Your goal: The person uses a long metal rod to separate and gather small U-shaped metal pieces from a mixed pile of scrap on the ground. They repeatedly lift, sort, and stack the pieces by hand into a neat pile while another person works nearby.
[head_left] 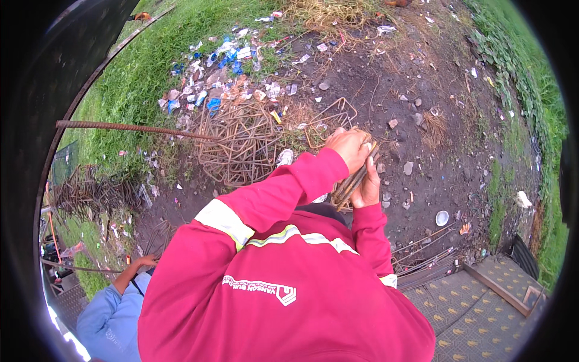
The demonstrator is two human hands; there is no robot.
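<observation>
A bundle of rusty steel rods point(350, 188) is held close in front of my body, on a slant. My left hand point(348, 149) is closed over its upper end. Lower down, my right hand point(368, 188) grips the same bundle from the right side, thumb up. Whether the rods are straight or bent into loops is not clear, as they show nearly end-on. Just beyond my hands, a bent steel stirrup point(333, 114) lies on the dirt. Left of it sits a tangled heap of rusty rebar stirrups point(238, 148).
A long ribbed bar point(136, 127) reaches from the left toward the heap. A second rebar pile point(93, 188) lies farther left. A co-worker in a blue shirt point(111, 320) is at lower left. Litter point(226, 57), a white bowl point(442, 218), loose rods point(425, 250) and patterned sheeting point(464, 320) lie around.
</observation>
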